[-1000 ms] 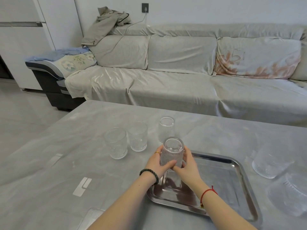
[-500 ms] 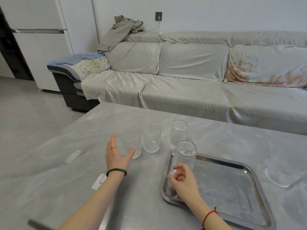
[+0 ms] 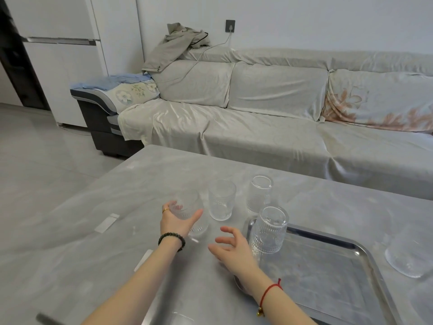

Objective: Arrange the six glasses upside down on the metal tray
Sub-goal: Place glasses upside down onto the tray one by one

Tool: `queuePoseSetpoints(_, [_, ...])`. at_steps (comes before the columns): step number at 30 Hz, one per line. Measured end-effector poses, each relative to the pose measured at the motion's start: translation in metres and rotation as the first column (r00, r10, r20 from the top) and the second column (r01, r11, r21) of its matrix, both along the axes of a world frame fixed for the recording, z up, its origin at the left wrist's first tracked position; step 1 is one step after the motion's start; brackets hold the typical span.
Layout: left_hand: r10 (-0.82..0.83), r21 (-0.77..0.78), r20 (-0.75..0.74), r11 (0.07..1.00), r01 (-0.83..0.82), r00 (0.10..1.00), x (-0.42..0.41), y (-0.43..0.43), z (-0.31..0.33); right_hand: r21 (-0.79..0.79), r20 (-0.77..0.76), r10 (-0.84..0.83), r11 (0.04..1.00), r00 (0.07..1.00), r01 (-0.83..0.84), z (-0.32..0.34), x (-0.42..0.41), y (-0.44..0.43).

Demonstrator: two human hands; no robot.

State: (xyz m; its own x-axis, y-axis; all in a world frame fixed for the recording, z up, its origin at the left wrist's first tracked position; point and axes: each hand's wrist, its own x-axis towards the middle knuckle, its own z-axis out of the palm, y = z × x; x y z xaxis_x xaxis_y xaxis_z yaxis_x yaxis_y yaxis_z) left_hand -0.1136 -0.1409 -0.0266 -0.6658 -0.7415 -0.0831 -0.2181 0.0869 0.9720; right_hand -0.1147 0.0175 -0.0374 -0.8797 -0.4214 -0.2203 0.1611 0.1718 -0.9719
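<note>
On the table [image 3: 117,254], left hand [image 3: 178,221] clasps glass [image 3: 187,208].

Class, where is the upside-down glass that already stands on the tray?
The upside-down glass stands in the metal tray's far left corner, just right of the open right hand.

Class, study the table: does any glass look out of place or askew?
Yes. One glass right of the tray seems to lie on its side. Another glass stands inverted on the table, off the tray. The left hand holds a blurred glass.
</note>
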Motion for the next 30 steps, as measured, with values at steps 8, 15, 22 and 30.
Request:
queuePoseSetpoints(8, [-0.191, 0.617, -0.222, 0.732, 0.29, 0.956, 0.047, 0.055, 0.006, -0.252, 0.109, -0.094, 0.96, 0.99, 0.119, -0.001, 0.027, 0.004])
queuePoseSetpoints(15, [-0.526, 0.567, -0.084, 0.673, 0.475, 0.846, 0.055, 0.109, 0.007, -0.147, -0.166, -0.282, 0.955, 0.945, 0.259, 0.018, 0.035, 0.081])
queuePoseSetpoints(22, [-0.592, 0.145, 0.071, 0.803, 0.579, 0.803, 0.046, 0.162, 0.007, 0.102, -0.324, -0.213, 0.961, 0.922, 0.258, 0.036, 0.025, 0.164])
queuePoseSetpoints(30, [-0.719, -0.19, 0.163, 0.648, 0.737, 0.675, 0.027, 0.222, 0.02, 0.189, -0.422, -0.301, 0.893, 0.855, 0.408, 0.039, -0.008, 0.189])
